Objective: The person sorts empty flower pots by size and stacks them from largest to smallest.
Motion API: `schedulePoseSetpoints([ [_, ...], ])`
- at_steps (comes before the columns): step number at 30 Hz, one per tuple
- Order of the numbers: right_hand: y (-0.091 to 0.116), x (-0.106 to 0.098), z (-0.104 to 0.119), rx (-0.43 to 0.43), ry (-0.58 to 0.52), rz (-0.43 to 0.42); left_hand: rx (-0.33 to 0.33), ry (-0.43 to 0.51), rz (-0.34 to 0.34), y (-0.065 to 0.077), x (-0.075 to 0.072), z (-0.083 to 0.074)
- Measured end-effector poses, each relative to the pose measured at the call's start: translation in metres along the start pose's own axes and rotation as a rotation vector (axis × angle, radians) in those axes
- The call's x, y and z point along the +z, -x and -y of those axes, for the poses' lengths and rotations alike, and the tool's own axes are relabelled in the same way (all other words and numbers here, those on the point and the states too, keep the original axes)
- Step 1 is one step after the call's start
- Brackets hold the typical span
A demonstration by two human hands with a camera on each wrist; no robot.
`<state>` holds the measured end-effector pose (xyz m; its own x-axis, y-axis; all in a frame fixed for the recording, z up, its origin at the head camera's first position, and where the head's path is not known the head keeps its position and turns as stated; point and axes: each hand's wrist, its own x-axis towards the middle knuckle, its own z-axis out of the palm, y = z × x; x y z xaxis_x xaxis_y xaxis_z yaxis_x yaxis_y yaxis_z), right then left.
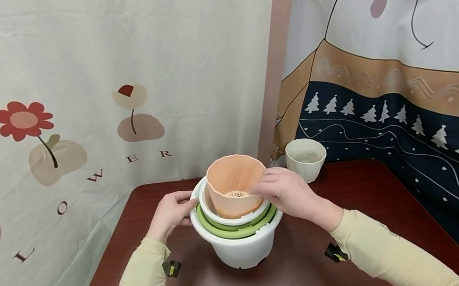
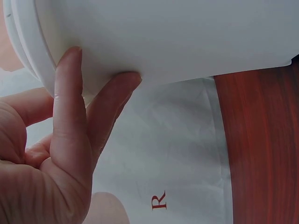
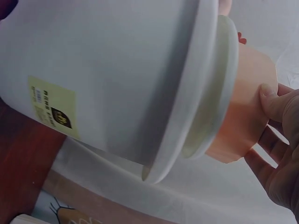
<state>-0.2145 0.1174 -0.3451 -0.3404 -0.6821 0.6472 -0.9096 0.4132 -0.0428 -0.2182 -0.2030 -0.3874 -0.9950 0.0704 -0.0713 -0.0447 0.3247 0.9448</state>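
Flowerpots stand nested in the head view. The outermost is a large white flowerpot (image 1: 243, 251); inside it are a green pot (image 1: 228, 233) and a smaller white pot (image 1: 238, 220). At the top sits an orange flowerpot (image 1: 240, 204) with a perforated bottom. My left hand (image 1: 172, 213) holds the large pot's rim at its left side; in the left wrist view its fingers (image 2: 70, 107) touch the wall under the rim. My right hand (image 1: 289, 192) pinches the orange pot's rim at the right, with the thumb on its outer wall in the right wrist view.
A ribbed cream pot (image 1: 307, 162) stands near the back right edge of the dark red table (image 1: 393, 237). Printed curtains (image 1: 187, 72) hang behind and to the right. The large pot bears a yellow label (image 3: 53, 106).
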Motion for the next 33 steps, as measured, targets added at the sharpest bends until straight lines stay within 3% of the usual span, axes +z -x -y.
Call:
schedulePoseSetpoints([
  [33,0.006,0.022,0.001,-0.004,0.002,0.068,-0.008,0.01,0.004,-0.001,0.0,0.001],
])
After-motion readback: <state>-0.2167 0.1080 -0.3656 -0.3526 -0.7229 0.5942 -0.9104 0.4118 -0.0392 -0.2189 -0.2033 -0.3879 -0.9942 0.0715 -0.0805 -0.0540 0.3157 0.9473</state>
